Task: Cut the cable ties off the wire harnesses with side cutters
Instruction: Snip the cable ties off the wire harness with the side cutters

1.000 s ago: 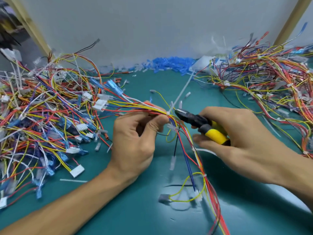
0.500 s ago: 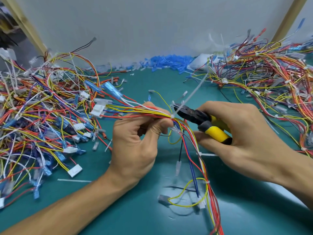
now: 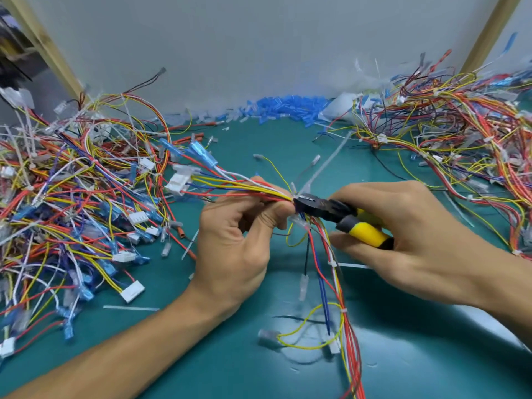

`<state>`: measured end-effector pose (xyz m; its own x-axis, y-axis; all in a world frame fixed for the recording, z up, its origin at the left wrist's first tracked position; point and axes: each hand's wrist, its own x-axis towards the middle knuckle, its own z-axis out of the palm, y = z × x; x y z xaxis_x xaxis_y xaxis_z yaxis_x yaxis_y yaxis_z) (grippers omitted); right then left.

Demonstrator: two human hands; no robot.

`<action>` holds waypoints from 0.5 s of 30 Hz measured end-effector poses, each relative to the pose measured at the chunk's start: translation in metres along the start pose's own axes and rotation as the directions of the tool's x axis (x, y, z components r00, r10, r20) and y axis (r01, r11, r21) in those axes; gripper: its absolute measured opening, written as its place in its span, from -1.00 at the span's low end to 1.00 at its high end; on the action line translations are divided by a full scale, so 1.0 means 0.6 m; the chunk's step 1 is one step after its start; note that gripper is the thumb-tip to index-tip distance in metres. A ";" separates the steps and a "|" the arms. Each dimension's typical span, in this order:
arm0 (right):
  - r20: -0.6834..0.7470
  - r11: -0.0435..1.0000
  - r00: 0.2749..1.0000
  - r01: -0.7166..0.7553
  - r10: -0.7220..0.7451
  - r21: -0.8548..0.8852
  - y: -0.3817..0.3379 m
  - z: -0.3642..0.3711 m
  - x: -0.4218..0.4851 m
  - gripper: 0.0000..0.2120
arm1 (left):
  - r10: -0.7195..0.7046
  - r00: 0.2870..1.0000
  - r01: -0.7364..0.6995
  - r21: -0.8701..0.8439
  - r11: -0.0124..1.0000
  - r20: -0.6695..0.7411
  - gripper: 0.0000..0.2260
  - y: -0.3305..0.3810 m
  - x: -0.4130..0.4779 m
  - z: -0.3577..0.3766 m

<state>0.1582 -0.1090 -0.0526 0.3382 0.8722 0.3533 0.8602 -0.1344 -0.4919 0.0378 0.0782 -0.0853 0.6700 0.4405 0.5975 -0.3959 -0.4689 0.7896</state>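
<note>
At our far left, a loose pile of harnesses covers the teal counter. Our left hand has its grip clenched round a wire harness, held above the counter at centre. A pale cable tie sticks up from that bundle, and the nose of the side cutters sits at its base. Our right hand keeps its grip wrapped round the yellow handles. A second pile lies far right.

Table: green, under the fingers.
Wall: grey, far behind the fingers.
Blue bits: a heap by the wall.
Left post: wood, far up-left.
Right post: wood, far up-right.
</note>
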 end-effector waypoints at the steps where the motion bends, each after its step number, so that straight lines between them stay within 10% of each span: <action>1: 0.007 1.000 1.000 -0.001 0.001 -0.001 0.002 0.000 0.000 -0.87 | -0.017 1.000 0.017 -0.019 1.000 -0.009 -0.81 0.000 0.000 0.000; 15: -0.044 1.000 0.999 0.009 -0.010 -0.022 -0.003 0.001 0.002 -0.87 | -0.021 1.000 0.021 0.016 1.000 0.017 -0.76 -0.005 0.003 -0.005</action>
<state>0.1566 -0.1074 -0.0519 0.3458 0.8521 0.3930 0.8716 -0.1366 -0.4708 0.0386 0.0825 -0.0863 0.6886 0.4374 0.5783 -0.3720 -0.4715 0.7996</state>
